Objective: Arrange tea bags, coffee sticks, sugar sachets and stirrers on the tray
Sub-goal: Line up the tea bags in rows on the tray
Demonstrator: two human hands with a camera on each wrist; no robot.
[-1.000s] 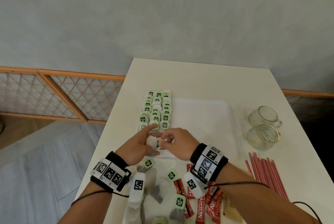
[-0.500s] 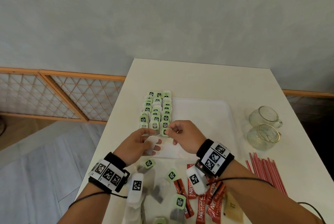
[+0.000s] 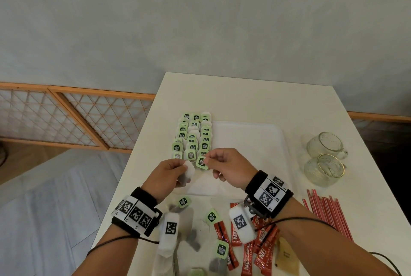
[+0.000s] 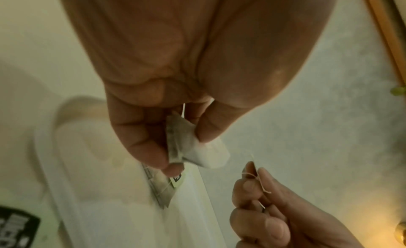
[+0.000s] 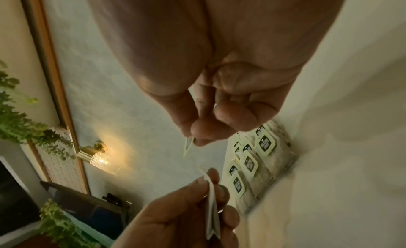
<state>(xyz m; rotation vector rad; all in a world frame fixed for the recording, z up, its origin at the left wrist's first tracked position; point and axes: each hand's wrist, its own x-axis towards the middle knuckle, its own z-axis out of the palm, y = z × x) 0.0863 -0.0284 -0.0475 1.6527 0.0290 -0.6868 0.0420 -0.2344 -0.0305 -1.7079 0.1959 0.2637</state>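
Observation:
My left hand (image 3: pixel 180 170) pinches a white tea bag (image 3: pixel 188 172) by its paper pouch, seen close in the left wrist view as the tea bag (image 4: pixel 189 144). My right hand (image 3: pixel 208 161) pinches that bag's green tag (image 3: pixel 202 162) between thumb and forefinger, a thin string running between the two. Both hands hover over the near left part of the white tray (image 3: pixel 249 142). Three rows of tea bags (image 3: pixel 193 137) lie along the tray's left side, also visible as the rows (image 5: pixel 252 161) in the right wrist view.
Loose tea bags (image 3: pixel 212 216) and red coffee sticks (image 3: pixel 263 242) lie scattered on the table in front of the tray. A tan sugar sachet (image 3: pixel 287 258) lies beside them. Red stirrers (image 3: pixel 327 215) are fanned at the right, with two glass mugs (image 3: pixel 324 170) beyond.
Both hands have lifted away from me toward the near end of the rows. The right hand has drawn the green tag off to the right of the bag.

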